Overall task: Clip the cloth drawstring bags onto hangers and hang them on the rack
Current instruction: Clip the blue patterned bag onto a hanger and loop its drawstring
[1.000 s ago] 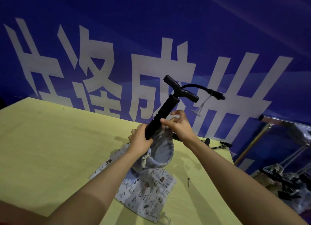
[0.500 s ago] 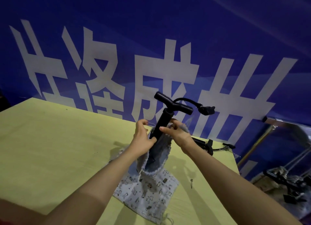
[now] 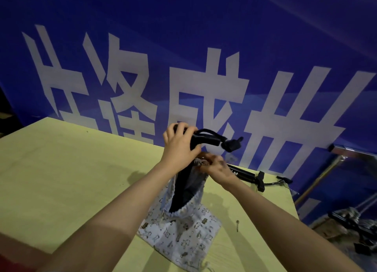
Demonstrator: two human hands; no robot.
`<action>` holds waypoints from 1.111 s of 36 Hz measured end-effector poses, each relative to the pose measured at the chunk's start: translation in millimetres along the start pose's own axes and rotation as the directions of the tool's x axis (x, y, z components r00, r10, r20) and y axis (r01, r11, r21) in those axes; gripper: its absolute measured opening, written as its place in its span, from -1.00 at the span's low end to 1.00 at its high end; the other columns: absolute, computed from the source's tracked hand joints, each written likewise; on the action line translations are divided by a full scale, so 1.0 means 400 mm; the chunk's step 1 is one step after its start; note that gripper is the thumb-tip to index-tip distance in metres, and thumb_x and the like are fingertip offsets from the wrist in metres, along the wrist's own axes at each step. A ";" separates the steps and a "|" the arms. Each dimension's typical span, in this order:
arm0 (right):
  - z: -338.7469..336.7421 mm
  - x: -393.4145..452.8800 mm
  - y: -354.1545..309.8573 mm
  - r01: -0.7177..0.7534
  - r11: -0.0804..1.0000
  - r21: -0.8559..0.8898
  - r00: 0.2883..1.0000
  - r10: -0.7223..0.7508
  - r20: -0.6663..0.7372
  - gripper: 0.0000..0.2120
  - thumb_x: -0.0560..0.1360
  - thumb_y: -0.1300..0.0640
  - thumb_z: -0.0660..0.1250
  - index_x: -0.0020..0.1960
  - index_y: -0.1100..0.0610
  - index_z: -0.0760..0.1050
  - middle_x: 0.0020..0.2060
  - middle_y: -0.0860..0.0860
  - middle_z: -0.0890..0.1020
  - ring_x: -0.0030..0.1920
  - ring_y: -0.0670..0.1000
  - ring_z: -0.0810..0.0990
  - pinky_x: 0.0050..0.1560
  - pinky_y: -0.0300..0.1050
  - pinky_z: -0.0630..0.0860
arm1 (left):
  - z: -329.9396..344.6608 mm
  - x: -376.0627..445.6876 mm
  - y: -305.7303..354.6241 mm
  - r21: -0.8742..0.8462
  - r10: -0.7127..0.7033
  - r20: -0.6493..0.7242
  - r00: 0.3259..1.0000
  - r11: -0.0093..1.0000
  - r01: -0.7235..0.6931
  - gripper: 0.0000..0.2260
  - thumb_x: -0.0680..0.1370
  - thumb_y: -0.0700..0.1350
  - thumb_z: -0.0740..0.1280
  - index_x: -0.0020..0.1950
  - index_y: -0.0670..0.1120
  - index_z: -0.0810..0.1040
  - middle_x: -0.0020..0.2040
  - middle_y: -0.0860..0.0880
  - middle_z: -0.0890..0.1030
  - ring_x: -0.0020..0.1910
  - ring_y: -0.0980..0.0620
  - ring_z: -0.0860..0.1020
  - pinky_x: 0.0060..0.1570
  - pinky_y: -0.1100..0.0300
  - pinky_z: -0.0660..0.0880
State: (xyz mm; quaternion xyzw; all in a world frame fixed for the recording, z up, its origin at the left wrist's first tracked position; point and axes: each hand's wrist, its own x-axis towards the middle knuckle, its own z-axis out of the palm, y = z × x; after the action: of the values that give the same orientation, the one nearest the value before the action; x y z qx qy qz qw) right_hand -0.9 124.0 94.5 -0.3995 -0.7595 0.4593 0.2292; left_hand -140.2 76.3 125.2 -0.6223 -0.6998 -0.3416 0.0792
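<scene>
So far: left hand (image 3: 179,147) fingers gripping pump (image 3: 206,141) handle; right hand (image 3: 216,167) pinching bag (image 3: 189,188) mouth over tabletop (image 3: 61,169). Printed bag (image 3: 183,237) lies flat beneath. None clipped or hung.

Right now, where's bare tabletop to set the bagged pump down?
Widest bare patch: the yellow table left of the left hand, back to the blue banner. A narrower strip lies right of the printed bag, holding only a small pin. Crowded: the far right corner, where a second pump lies behind the right hand.
</scene>
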 end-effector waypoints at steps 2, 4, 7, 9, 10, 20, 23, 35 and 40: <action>-0.014 0.004 0.010 -0.013 1.000 -0.026 0.999 0.013 -0.034 -0.65 0.41 0.42 0.30 0.03 0.03 0.52 -0.10 0.14 0.63 -0.13 0.04 0.59 -0.01 -0.06 0.55 | -0.007 0.005 -0.009 -0.039 -0.045 -0.003 0.999 0.998 0.044 -0.64 0.49 0.03 0.33 0.25 0.00 0.41 0.24 0.00 0.36 0.32 -0.10 0.18 0.30 0.04 0.13; -0.027 0.015 0.020 -0.059 0.992 -0.109 0.991 0.046 -0.122 -0.65 0.38 0.32 0.30 -0.10 -0.16 0.50 -0.25 -0.09 0.60 -0.07 0.10 0.56 0.16 0.17 0.44 | -0.017 0.009 -0.020 -0.046 -0.051 0.025 0.998 0.998 0.052 -0.62 0.48 0.01 0.35 0.26 0.00 0.41 0.23 -0.01 0.37 0.33 -0.10 0.18 0.31 0.05 0.13; -0.034 0.017 -0.001 -0.114 0.962 -0.248 0.964 0.046 -0.264 -0.72 0.45 0.28 0.22 -0.17 -0.11 0.46 -0.42 -0.14 0.50 -0.10 0.12 0.50 0.14 0.07 0.39 | -0.028 0.013 -0.029 -0.044 -0.023 0.064 0.998 0.999 0.026 -0.61 0.47 0.04 0.35 0.27 0.02 0.43 0.23 -0.02 0.39 0.31 -0.12 0.19 0.28 0.04 0.13; -0.036 0.025 -0.016 -0.104 0.942 -0.320 0.949 -0.002 -0.314 -0.79 0.48 0.22 0.21 -0.20 -0.07 0.44 -0.37 -0.02 0.57 -0.11 0.17 0.54 0.11 0.05 0.44 | -0.031 0.011 -0.027 -0.053 -0.017 0.033 0.999 0.998 0.018 -0.61 0.44 0.05 0.33 0.24 0.01 0.47 0.20 -0.03 0.42 0.29 -0.16 0.21 0.25 0.03 0.14; -0.037 0.026 -0.024 -0.086 0.937 -0.337 0.946 -0.030 -0.324 -0.84 0.48 0.18 0.22 -0.22 -0.04 0.44 -0.33 0.04 0.61 -0.13 0.21 0.56 0.06 0.08 0.48 | -0.033 0.010 -0.024 -0.063 -0.015 0.014 1.000 0.998 0.016 -0.60 0.40 0.04 0.30 0.23 0.00 0.49 0.18 -0.04 0.44 0.28 -0.17 0.22 0.24 0.02 0.14; -0.101 0.060 -0.107 0.069 0.971 0.230 0.961 -0.003 -0.277 -0.76 0.51 0.26 0.29 -0.33 0.23 0.45 -0.43 0.08 0.46 -0.40 -0.09 0.44 -0.31 -0.26 0.38 | -0.065 0.039 -0.015 -0.117 0.124 0.154 0.980 0.987 -0.106 -0.53 0.38 0.11 0.30 0.28 0.04 0.48 0.19 0.01 0.40 0.29 -0.10 0.18 0.18 0.14 0.10; -0.113 0.058 -0.127 0.126 0.973 0.194 0.951 -0.063 -0.304 -0.74 0.56 0.21 0.25 -0.29 0.19 0.50 -0.41 0.03 0.56 -0.42 -0.18 0.51 -0.30 -0.35 0.42 | -0.059 0.030 -0.023 -0.135 0.145 0.196 0.970 0.984 -0.120 -0.53 0.40 0.10 0.31 0.30 0.04 0.46 0.20 0.01 0.40 0.31 -0.10 0.18 0.25 0.05 0.15; -0.175 0.067 -0.221 0.232 0.972 0.028 0.947 -0.219 -0.236 -0.92 0.49 0.25 0.36 -0.15 0.25 0.52 -0.41 0.02 0.47 -0.44 -0.11 0.44 -0.42 -0.30 0.43 | -0.091 0.083 0.000 -0.201 0.227 0.053 0.972 0.956 -0.212 -0.58 0.41 -0.06 0.44 0.27 0.04 0.49 0.15 0.04 0.38 0.26 -0.03 0.16 0.30 0.04 0.16; -0.193 0.066 -0.265 0.173 0.971 0.165 0.967 -0.136 -0.217 -0.69 0.55 0.12 0.28 -0.34 0.21 0.47 -0.57 -0.02 0.30 -0.59 -0.10 0.24 -0.52 -0.25 0.25 | -0.099 0.098 0.018 -0.155 0.289 -0.024 0.957 0.945 -0.289 -0.60 0.40 -0.02 0.42 0.24 0.05 0.52 0.14 -0.01 0.41 0.24 -0.03 0.18 0.22 0.11 0.14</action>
State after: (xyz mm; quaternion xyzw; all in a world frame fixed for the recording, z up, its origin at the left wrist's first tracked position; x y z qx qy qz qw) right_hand -3.0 158.1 224.0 -0.3612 -0.7155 0.4642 0.3769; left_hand -154.2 85.5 178.9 -0.7222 -0.5720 -0.3807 0.0794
